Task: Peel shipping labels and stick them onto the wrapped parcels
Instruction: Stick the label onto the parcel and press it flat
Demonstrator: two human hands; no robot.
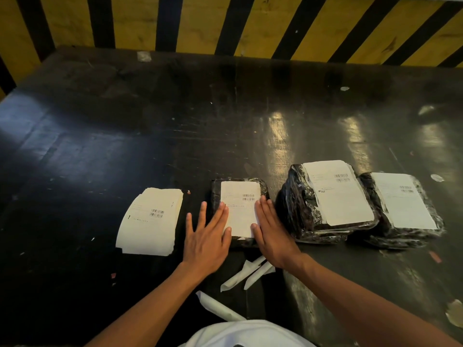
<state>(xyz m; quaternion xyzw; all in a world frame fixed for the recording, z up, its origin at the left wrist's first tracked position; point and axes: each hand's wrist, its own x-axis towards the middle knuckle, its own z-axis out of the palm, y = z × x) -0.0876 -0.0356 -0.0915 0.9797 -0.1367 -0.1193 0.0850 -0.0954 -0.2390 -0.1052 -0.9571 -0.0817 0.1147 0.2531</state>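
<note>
Now both palms are down flat on the middle parcel (239, 211), smoothing its label (240, 209) into place. The left hand (205, 236) has its fingers spread wide, fingertips touching the label's left edge; the right hand (269, 229) lies with fingers together along the right edge. Neither one is gripping anything, just pressing.

So where does the job stand? Two stacks of wrapped parcels sit to the right, the nearer stack (328, 204) and the far one (403, 209), each with a white label already showing on top. Whether the parcels underneath carry labels, that can't be told from here. To the left, a pile of unpeeled labels (152, 219) waits just beside the left hand, and it looks like plenty remain. Curled strips of peeled backing paper (246, 272) lie near the wrists, with another strip (218, 306) closer to the body. By my reckoning this parcel is nearly done, and no unlabelled parcel is in view.

Underfoot, so to speak, is a dark, glossy table (125, 134), scuffed and dotted with scraps of paper and tape, catching streaks of light. Behind it runs a barrier in yellow and black stripes (225, 23).
</note>
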